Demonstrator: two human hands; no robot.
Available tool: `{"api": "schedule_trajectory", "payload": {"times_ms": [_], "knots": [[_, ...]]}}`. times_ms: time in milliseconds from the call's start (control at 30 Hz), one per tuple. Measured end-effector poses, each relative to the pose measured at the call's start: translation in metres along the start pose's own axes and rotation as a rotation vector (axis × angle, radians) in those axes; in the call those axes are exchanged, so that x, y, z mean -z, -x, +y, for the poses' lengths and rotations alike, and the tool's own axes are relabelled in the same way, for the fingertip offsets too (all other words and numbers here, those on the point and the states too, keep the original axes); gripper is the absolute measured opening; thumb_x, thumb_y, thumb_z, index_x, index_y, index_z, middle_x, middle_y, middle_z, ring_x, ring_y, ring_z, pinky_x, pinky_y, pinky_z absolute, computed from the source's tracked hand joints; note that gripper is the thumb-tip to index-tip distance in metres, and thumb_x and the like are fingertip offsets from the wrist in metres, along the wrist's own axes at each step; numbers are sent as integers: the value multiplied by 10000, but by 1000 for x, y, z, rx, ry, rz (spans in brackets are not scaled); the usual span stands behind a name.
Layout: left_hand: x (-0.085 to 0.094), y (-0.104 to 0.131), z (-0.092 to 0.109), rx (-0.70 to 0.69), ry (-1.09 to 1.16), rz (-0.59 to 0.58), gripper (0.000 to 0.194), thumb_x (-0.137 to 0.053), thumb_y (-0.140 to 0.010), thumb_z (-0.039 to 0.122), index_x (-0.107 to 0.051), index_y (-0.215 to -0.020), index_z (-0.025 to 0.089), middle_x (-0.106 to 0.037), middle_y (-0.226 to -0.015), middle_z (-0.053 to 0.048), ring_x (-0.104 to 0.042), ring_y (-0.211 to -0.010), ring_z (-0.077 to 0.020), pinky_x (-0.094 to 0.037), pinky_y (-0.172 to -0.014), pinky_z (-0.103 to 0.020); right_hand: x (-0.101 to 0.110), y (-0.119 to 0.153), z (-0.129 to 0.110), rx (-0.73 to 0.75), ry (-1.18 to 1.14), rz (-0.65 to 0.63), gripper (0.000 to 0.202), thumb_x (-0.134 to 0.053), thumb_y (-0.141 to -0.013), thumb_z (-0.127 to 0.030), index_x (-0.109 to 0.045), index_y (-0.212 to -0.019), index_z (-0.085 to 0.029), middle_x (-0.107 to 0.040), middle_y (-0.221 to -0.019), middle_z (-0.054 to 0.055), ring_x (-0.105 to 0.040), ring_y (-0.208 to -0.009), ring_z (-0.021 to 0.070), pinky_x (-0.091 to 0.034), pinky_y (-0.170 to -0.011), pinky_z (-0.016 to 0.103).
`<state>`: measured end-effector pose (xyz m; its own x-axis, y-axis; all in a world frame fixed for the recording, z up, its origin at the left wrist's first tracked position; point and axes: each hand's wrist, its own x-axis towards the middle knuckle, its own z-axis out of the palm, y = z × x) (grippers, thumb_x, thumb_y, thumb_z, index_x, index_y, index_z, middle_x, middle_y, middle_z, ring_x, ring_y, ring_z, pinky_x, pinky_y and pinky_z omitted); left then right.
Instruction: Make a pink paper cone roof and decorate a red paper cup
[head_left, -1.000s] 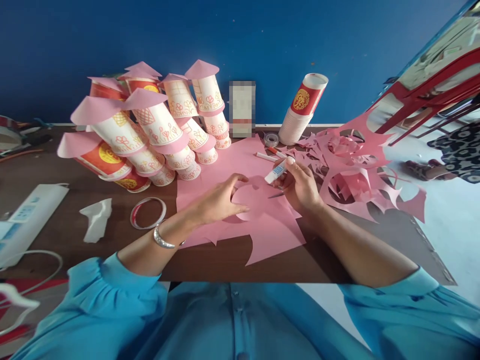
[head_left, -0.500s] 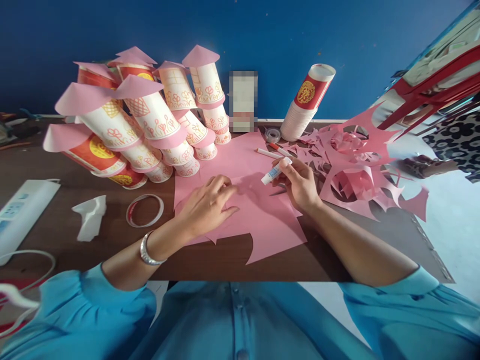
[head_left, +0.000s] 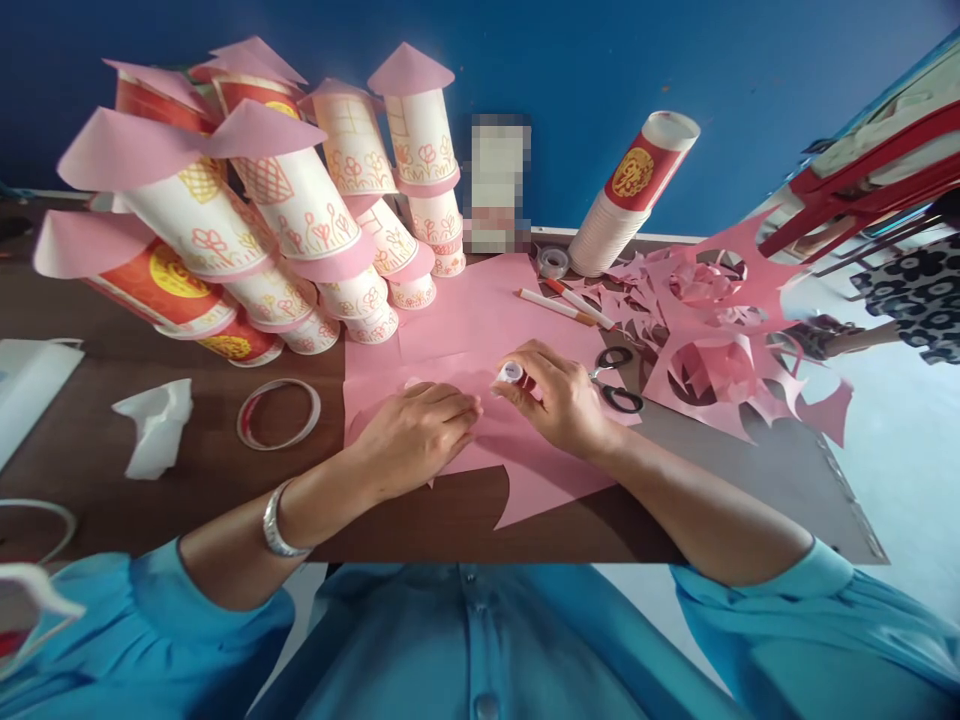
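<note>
One white tube (head_left: 512, 372) — pinched by right hand (head_left: 553, 398) | left hand (head_left: 420, 430) nearby — grip unclear, over pink paper (head_left: 480, 310)

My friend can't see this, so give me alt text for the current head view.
A person's right hand holds a white-ended tube above pink paper, left hand alongside. Pink-roofed paper-cup towers stand left; scissors and pink scraps lie right.

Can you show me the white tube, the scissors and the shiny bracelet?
White tube (head_left: 511, 372): head view, on its round end.
Scissors (head_left: 605, 391): head view, on the edge of the lower black handle loop.
Shiny bracelet (head_left: 273, 521): head view, on the outside of the band.
</note>
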<state>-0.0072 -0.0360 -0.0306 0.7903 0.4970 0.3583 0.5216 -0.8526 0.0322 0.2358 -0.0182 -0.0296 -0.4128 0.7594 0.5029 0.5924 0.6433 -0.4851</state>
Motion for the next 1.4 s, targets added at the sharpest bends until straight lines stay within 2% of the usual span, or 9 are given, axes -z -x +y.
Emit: {"api": "schedule_trajectory", "payload": {"times_ms": [233,500,633,833,1133,1333,1400], "knots": [[-2,1,0,1,-4,11,182,-588,-1071,190,-757,-1110,135,-824,-1037,-80,-776,-980,-230,-626,-837,-375,-6,-2,-2,107,85,-51,304,-541,-1134,-441,-635,-970,-204,-707,-892,43,-617,-679,139,-446,-633,261],[0,2,2,24,-4,-25,220,-552,-1088,188,-763,-1138,148,-833,-1082,-91,-783,-1004,-232,-627,-846,-383,-6,-2,2,33,118,-113,365,-517,-1131,-508,-660,-957,-221,-710,-897,48,-622,-712,155,-439,-641,272],[0,3,2,33,9,-34,220,-569,-1082,196,-757,-1182,140,-834,-1070,-98,-789,-999,-241,-627,-848,-388,-5,-2,6,26,124,-85,383,-513,-1130,-521,-663,-945,-221,-702,-878,42,-609,-695,147,-427,-620,259],[1,2,2,31,25,-33,204,-608,-1060,186,-759,-1182,124,-835,-1085,-109,-795,-1012,-257,-630,-860,-402,-2,-3,8,77,169,-23,345,-548,-1126,-459,-670,-941,-195,-697,-858,46,-588,-657,135,-407,-581,251],[0,2,2,44,14,-35,200,-617,-1055,183,-769,-1178,141,-843,-1131,-98,-803,-1017,-251,-646,-869,-396,-1,-3,16,25,210,-30,392,-516,-1128,-515,-691,-944,-217,-706,-852,42,-602,-657,145,-420,-597,268],[1,2,4,64,56,-38,198,-608,-1049,154,-777,-1151,150,-832,-1185,-113,-797,-1014,-253,-644,-869,-413,21,-7,7,-20,161,162,280,-619,-1089,-458,-685,-921,-244,-727,-851,53,-649,-722,193,-487,-644,310],[1,1,4,71,61,-52,211,-581,-1056,143,-778,-1131,158,-829,-1183,-113,-793,-1000,-244,-639,-858,-404,22,-7,0,-31,102,163,260,-639,-1081,-453,-682,-922,-252,-730,-863,47,-654,-719,189,-503,-662,308]]}}
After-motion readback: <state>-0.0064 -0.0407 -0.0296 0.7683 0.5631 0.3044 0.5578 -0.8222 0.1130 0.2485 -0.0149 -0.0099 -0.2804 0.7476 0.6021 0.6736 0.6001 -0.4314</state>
